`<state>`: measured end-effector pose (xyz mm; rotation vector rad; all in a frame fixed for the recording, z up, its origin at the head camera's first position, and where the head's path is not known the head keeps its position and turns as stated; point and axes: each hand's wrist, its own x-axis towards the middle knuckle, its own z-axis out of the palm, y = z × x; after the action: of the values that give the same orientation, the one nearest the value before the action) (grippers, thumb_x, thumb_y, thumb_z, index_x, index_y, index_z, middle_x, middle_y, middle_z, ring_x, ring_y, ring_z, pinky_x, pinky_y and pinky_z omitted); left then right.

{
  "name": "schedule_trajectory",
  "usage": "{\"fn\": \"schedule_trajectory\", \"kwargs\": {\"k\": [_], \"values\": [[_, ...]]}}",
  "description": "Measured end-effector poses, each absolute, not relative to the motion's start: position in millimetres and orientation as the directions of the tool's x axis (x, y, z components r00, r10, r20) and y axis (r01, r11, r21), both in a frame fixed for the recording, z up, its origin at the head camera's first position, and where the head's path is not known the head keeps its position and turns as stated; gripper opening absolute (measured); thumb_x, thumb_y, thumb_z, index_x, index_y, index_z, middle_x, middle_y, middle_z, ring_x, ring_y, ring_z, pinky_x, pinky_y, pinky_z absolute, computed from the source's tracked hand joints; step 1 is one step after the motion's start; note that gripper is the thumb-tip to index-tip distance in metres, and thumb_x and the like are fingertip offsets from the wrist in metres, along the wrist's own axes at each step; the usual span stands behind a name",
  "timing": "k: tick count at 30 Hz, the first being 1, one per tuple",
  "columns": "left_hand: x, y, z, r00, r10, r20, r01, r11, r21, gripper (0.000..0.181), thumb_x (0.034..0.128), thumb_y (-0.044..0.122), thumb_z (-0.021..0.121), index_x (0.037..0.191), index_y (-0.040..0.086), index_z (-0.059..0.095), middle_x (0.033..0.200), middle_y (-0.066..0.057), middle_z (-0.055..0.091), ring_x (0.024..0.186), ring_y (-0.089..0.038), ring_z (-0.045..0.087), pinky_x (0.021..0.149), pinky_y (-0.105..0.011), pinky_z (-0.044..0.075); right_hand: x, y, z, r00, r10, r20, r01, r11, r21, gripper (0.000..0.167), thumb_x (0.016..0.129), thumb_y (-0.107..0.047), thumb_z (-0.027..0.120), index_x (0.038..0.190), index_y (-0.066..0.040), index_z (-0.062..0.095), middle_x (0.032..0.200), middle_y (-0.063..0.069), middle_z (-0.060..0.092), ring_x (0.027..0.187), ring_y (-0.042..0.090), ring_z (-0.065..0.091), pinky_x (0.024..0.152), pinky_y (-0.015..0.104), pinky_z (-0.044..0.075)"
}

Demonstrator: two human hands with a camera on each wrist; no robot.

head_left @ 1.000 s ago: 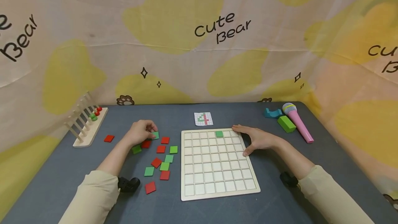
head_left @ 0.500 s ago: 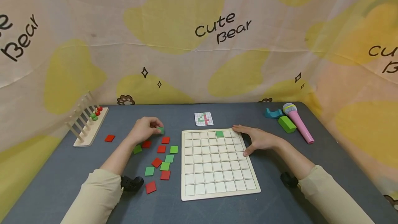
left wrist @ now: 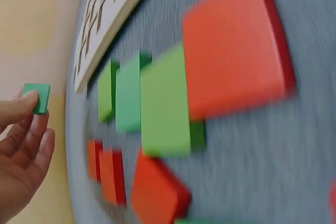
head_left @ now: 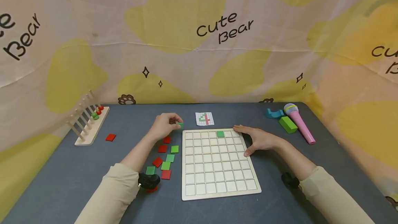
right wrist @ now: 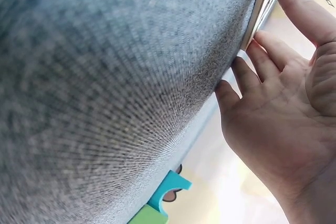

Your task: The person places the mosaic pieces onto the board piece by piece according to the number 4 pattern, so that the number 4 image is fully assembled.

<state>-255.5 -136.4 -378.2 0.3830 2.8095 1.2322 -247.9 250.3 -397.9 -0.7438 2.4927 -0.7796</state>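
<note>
My left hand [head_left: 163, 126] pinches a small green square tile [head_left: 179, 126] between thumb and fingers, just off the far left corner of the white grid board [head_left: 208, 167]. In the left wrist view, the held green tile [left wrist: 41, 102] is raised above the tabletop. One other green tile [head_left: 220, 134] lies in the board's far row. My right hand [head_left: 262, 139] rests at the board's far right corner, thumb on the right edge and extended fingers at the far edge. Several loose red and green tiles [head_left: 166, 166] lie left of the board, some partly hidden by my left arm.
A card with a coloured grid pattern [head_left: 204, 119] lies beyond the board. At the left stands a wooden peg rack [head_left: 90, 127] with red and green beads, near a lone red tile [head_left: 110, 137]. A pink toy microphone [head_left: 299, 123], green block [head_left: 288, 124] and blue arch block [head_left: 275, 113] lie far right.
My left hand has picked the green tile up from among the loose tiles and carried it right, towards the board's far left corner. My right hand has stayed in place.
</note>
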Motion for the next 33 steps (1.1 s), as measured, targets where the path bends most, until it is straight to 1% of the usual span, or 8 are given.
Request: {"fn": "schedule_trajectory", "kwargs": {"k": [5,9,17,24,28,33], "values": [[-255,-115,-379,-0.972,0.227,0.062,0.187,0.586,0.788,0.019,0.0902,0.012,0.07,0.109,0.009,0.072,0.107,-0.012,0.071,0.097,-0.024,0.065,0.08,-0.032,0.053,-248,251,-397,-0.772,-0.593,-0.227,-0.359,0.703,-0.614,0.111,0.068,-0.037,0.088,0.156,-0.008,0.027,0.165,0.02,0.018,0.153,0.045,0.014,0.115,0.071,0.016],[-254,-100,-382,-0.973,0.218,0.071,0.182,0.543,0.82,0.02,0.0899,0.011,0.07,0.11,0.008,0.072,0.108,-0.013,0.071,0.098,-0.025,0.065,0.08,-0.033,0.054,-248,251,-397,-0.769,-0.597,-0.228,-0.361,0.7,-0.616,0.111,0.068,-0.036,0.088,0.156,-0.008,0.027,0.165,0.02,0.018,0.152,0.045,0.013,0.115,0.071,0.016],[-254,-67,-394,-0.981,0.193,0.037,0.124,0.464,0.877,0.017,0.0882,0.012,0.072,0.105,0.011,0.074,0.102,-0.008,0.071,0.089,-0.017,0.064,0.076,-0.026,0.051,-248,252,-398,-0.772,-0.593,-0.228,-0.35,0.696,-0.627,0.11,0.067,-0.035,0.088,0.155,-0.007,0.028,0.165,0.02,0.018,0.153,0.045,0.013,0.116,0.07,0.015],[-250,-47,-399,-0.975,0.219,0.025,0.124,0.451,0.884,0.016,0.088,0.011,0.071,0.103,0.009,0.075,0.095,-0.007,0.071,0.084,-0.013,0.061,0.073,-0.024,0.048,-248,250,-399,-0.771,-0.595,-0.226,-0.357,0.698,-0.621,0.111,0.067,-0.036,0.089,0.155,-0.007,0.028,0.165,0.02,0.019,0.153,0.045,0.014,0.116,0.07,0.016],[-247,-40,-400,-0.972,0.233,0.009,0.12,0.468,0.876,0.014,0.0884,0.011,0.07,0.101,0.011,0.076,0.092,-0.005,0.07,0.081,-0.013,0.058,0.071,-0.024,0.045,-249,250,-399,-0.768,-0.601,-0.221,-0.363,0.694,-0.622,0.111,0.067,-0.036,0.088,0.155,-0.006,0.028,0.164,0.02,0.019,0.153,0.045,0.014,0.116,0.07,0.016],[-241,-35,-399,-0.958,0.287,-0.011,0.13,0.467,0.875,0.014,0.0886,0.011,0.07,0.101,0.009,0.076,0.094,-0.008,0.073,0.076,-0.014,0.061,0.068,-0.022,0.046,-249,250,-398,-0.763,-0.606,-0.224,-0.363,0.688,-0.628,0.11,0.068,-0.035,0.088,0.155,-0.005,0.028,0.164,0.021,0.019,0.152,0.046,0.014,0.116,0.071,0.017]]}}
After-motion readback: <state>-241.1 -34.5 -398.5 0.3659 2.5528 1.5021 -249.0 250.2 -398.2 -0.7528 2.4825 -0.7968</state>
